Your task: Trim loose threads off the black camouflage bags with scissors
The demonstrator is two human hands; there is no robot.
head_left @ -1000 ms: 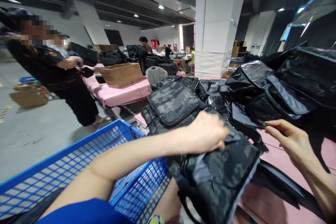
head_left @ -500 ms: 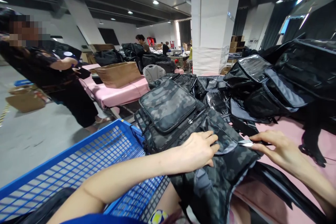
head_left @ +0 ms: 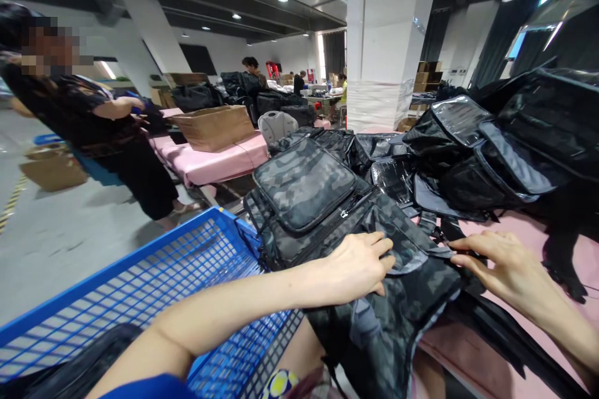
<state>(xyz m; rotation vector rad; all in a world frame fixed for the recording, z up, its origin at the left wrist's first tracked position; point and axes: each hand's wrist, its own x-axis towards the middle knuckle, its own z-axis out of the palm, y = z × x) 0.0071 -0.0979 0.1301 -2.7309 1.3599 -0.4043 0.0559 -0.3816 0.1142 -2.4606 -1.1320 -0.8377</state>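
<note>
A camouflage backpack [head_left: 304, 190] lies in front of me, hanging over the near edge of a pink table [head_left: 528, 230]. My left hand [head_left: 358, 265] rests on its front flap with the fingers stretched out flat and holds nothing. My right hand [head_left: 503, 265] is at the flap's right edge. Its fingers are curled and pinched together at the tip, and what they hold is hidden. A black strap [head_left: 505, 340] trails from the bag under my right wrist.
A blue mesh cart [head_left: 140, 287] stands close at lower left. Several black bags [head_left: 491, 156] are piled at the back right of the table. A person in dark clothes [head_left: 107, 137] stands at left by another pink table with a cardboard box [head_left: 215, 128]. A white pillar [head_left: 384, 43] rises behind.
My left hand let go of the bunched fabric and now lies flat on the flap. My right hand came in to the flap's edge; a small silver tip seen half a second ago is now hidden.
</note>
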